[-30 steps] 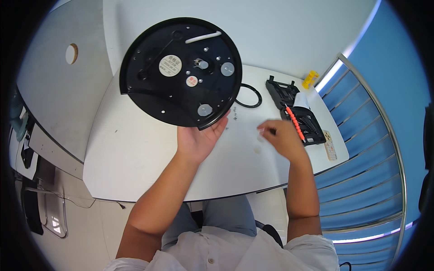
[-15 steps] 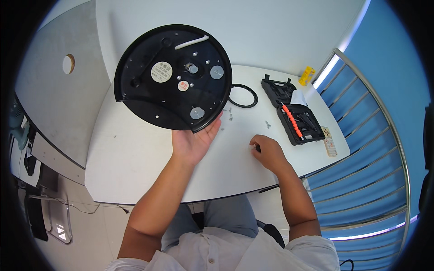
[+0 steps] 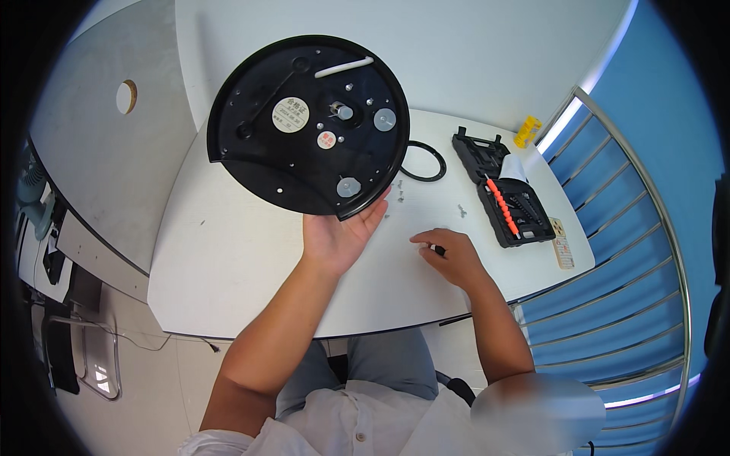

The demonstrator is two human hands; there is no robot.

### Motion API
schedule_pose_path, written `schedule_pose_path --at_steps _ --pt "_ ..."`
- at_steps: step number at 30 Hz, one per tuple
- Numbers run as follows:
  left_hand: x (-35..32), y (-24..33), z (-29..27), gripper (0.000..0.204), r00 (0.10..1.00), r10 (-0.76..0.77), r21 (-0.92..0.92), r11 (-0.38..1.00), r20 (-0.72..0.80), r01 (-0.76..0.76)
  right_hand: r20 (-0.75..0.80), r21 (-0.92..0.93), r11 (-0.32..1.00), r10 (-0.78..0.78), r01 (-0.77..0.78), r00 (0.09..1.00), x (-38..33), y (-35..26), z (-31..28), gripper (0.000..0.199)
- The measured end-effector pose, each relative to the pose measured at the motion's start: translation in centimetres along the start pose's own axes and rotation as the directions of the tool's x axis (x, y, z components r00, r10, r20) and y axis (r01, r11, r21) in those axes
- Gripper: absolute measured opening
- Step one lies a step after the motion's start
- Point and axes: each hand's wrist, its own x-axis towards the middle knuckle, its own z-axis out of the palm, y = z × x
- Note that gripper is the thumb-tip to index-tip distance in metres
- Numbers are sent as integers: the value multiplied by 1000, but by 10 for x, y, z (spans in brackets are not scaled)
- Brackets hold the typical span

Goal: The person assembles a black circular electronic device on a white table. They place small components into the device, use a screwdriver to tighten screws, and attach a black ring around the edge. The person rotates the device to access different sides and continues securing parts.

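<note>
My left hand (image 3: 341,242) supports a large round black base plate (image 3: 258,169) from below, fingers behind its lower rim. The plate is tilted up with its face toward me, and the fingertips show at its lower right edge. On that face are a white rod (image 3: 344,68), a central metal shaft (image 3: 344,113), clear round pads (image 3: 348,188), screws and round stickers. To the right, just above the white table (image 3: 251,270), my right hand (image 3: 455,257) pinches a small black piece (image 3: 436,249), mostly hidden by the fingers. Its index finger points left.
A black ring (image 3: 443,169) and several loose screws (image 3: 461,211) lie on the table. At the right sit an open black tool case (image 3: 498,226) with an orange flexible shaft (image 3: 502,205), a yellow item (image 3: 526,133) and a pale card (image 3: 563,247). Metal railing (image 3: 661,220) borders the right.
The whole view has shifted, so the table things appear farther right. My right hand has moved slightly left over the table, its index finger now straighter. My left hand still holds the plate.
</note>
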Motion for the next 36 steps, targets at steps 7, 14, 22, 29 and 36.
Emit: schedule_pose_path --at_steps 7,14,22,29,36 --pt "-2 1 1 60 1000 6 21 1000 -11 -6 61 137 983 118 -125 991 0 -24 -10 19" --pt "-2 1 1 59 1000 -6 10 1000 2 6 -16 267 963 32 -26 999 -6 -27 -5 13" --pt "-3 1 4 60 999 0 62 998 -38 3 78 868 472 181 -156 980 9 -44 -21 6" --pt "-3 2 2 60 1000 -7 46 999 -4 7 17 903 418 194 -98 981 15 -57 -17 13" --pt "-4 2 3 60 1000 3 54 999 -11 -3 -42 874 485 97 -10 994 20 -76 -20 15"
